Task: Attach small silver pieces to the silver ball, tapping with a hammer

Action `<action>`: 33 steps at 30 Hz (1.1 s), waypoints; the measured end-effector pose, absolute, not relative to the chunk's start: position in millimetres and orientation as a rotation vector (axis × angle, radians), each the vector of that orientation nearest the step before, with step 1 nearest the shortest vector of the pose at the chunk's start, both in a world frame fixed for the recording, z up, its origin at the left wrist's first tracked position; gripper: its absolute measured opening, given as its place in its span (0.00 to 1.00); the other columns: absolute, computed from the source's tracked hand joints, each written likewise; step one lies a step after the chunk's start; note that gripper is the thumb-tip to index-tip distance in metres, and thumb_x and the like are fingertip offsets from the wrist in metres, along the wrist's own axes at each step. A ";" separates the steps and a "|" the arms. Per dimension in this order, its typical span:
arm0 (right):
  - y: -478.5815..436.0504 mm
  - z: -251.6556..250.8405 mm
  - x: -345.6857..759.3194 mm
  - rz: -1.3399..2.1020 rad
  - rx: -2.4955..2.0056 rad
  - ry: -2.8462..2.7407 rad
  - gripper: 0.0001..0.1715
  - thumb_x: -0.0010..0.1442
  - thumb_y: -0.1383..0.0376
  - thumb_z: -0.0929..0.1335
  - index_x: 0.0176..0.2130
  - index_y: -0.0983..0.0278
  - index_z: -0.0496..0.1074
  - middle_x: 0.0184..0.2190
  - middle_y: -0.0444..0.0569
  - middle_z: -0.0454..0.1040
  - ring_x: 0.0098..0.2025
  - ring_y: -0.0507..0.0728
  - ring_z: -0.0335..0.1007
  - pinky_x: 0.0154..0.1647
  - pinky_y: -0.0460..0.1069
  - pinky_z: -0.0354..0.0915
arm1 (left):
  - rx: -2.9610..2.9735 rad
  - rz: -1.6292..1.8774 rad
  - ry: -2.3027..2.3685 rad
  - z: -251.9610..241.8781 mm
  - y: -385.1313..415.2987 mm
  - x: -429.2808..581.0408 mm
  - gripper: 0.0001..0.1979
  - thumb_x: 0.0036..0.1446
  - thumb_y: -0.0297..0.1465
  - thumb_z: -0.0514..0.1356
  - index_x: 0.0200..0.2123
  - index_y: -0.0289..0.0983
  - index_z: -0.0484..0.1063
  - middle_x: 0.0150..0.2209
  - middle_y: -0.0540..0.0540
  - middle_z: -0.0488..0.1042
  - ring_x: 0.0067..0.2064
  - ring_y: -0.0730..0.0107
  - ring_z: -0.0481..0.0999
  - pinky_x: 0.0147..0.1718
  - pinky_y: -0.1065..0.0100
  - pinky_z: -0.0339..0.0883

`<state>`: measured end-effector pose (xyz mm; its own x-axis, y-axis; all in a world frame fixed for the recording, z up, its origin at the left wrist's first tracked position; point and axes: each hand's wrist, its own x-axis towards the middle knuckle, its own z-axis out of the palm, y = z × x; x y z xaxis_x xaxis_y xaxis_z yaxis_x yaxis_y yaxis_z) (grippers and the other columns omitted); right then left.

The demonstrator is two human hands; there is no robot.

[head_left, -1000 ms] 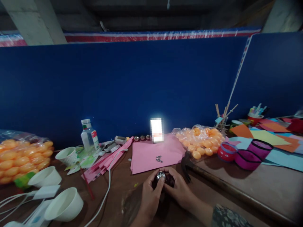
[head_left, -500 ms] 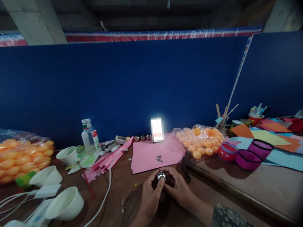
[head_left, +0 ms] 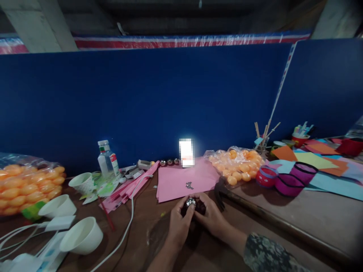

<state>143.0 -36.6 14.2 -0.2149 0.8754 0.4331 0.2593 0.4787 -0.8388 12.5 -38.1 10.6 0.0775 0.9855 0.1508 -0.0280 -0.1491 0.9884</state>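
Observation:
A shiny metal ball (head_left: 191, 202) is held low over the brown table, between my two hands. My left hand (head_left: 179, 219) is closed around its left side, with the thumb lying on the front. From the right, my right hand (head_left: 211, 217) curls in with fingertips and thumb against the ball. A dark patch shows inside the right hand's curve; I cannot tell what it is. Just beyond the hands, several small metal balls (head_left: 190, 185) lie in a cluster on pink paper sheets (head_left: 176, 183).
A hammer (head_left: 255, 209) lies to the right. Bags of orange balls (head_left: 241, 166) stand on both sides. Metal balls (head_left: 169, 161) line the back by a plastic bottle (head_left: 107, 160). White cups (head_left: 82, 236) and a white cable (head_left: 132, 215) are left; purple fabric rings (head_left: 289, 185) right.
The view has shifted slightly, so the items on the right appear further left. Both hands stay around the metal ball, with little change in grip.

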 end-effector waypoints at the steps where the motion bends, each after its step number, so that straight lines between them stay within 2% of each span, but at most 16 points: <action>1: -35.8 12.5 143.0 0.748 -0.978 -1.746 0.16 0.54 0.64 0.66 0.44 0.64 0.64 0.41 0.51 0.69 0.42 0.56 0.65 0.44 0.50 0.63 | 1.345 1.278 1.062 10.7 -38.4 12.6 0.20 0.50 0.34 0.57 0.47 0.35 0.68 0.45 0.43 0.73 0.47 0.62 0.71 0.48 0.63 0.62; 4: -33.4 7.1 142.9 0.666 -1.013 -1.777 0.17 0.52 0.68 0.66 0.44 0.64 0.64 0.40 0.50 0.69 0.42 0.56 0.65 0.44 0.50 0.62 | 1.391 1.305 1.077 9.3 -38.2 12.4 0.20 0.49 0.34 0.58 0.47 0.36 0.69 0.44 0.43 0.74 0.46 0.62 0.71 0.47 0.63 0.62; 7: -34.2 5.6 144.0 0.600 -1.023 -1.818 0.25 0.48 0.73 0.66 0.47 0.63 0.62 0.42 0.50 0.67 0.43 0.56 0.64 0.44 0.50 0.62 | 1.431 1.333 1.104 6.1 -36.3 11.1 0.20 0.49 0.34 0.58 0.47 0.36 0.69 0.44 0.43 0.73 0.47 0.62 0.70 0.48 0.62 0.61; 12: -47.9 18.7 154.9 0.467 -1.074 -1.864 0.34 0.47 0.70 0.68 0.53 0.62 0.56 0.45 0.51 0.65 0.42 0.56 0.63 0.44 0.51 0.63 | 1.385 1.363 1.183 -2.3 -33.9 8.9 0.20 0.49 0.36 0.58 0.46 0.35 0.69 0.44 0.42 0.73 0.47 0.62 0.70 0.49 0.62 0.60; 15: -57.1 29.9 173.9 0.283 -1.149 -1.875 0.31 0.50 0.68 0.67 0.53 0.63 0.56 0.45 0.52 0.64 0.41 0.56 0.63 0.43 0.51 0.63 | 1.333 1.399 1.185 -3.9 -35.6 10.2 0.22 0.49 0.37 0.57 0.49 0.36 0.66 0.42 0.42 0.74 0.43 0.64 0.72 0.46 0.62 0.62; 17: -60.9 35.8 193.2 0.108 -1.258 -1.886 0.26 0.52 0.68 0.65 0.51 0.63 0.58 0.46 0.53 0.64 0.45 0.58 0.61 0.47 0.53 0.61 | 1.355 1.390 1.180 -2.1 -37.6 11.7 0.23 0.49 0.37 0.57 0.49 0.35 0.66 0.41 0.42 0.74 0.42 0.64 0.73 0.45 0.62 0.63; 22: -66.2 40.4 245.9 -0.196 -1.731 -1.976 0.22 0.53 0.66 0.64 0.48 0.65 0.63 0.46 0.55 0.65 0.47 0.61 0.60 0.46 0.54 0.59 | 1.534 1.324 1.238 2.9 -39.7 11.8 0.26 0.43 0.35 0.62 0.48 0.34 0.67 0.45 0.40 0.72 0.47 0.60 0.70 0.48 0.60 0.60; 25: -69.6 35.0 264.1 -0.227 -1.894 -2.070 0.22 0.53 0.66 0.64 0.49 0.63 0.62 0.45 0.54 0.66 0.46 0.61 0.61 0.44 0.53 0.58 | 1.609 1.312 1.274 1.3 -39.0 11.1 0.25 0.43 0.35 0.62 0.46 0.34 0.68 0.46 0.39 0.72 0.48 0.60 0.69 0.49 0.60 0.59; 33: -61.9 22.0 271.5 -0.228 -1.954 -2.195 0.19 0.56 0.66 0.62 0.49 0.62 0.62 0.43 0.52 0.68 0.44 0.60 0.63 0.41 0.51 0.57 | 1.586 1.305 1.194 0.3 -41.7 13.0 0.26 0.43 0.34 0.62 0.48 0.35 0.67 0.44 0.40 0.72 0.45 0.62 0.71 0.46 0.61 0.63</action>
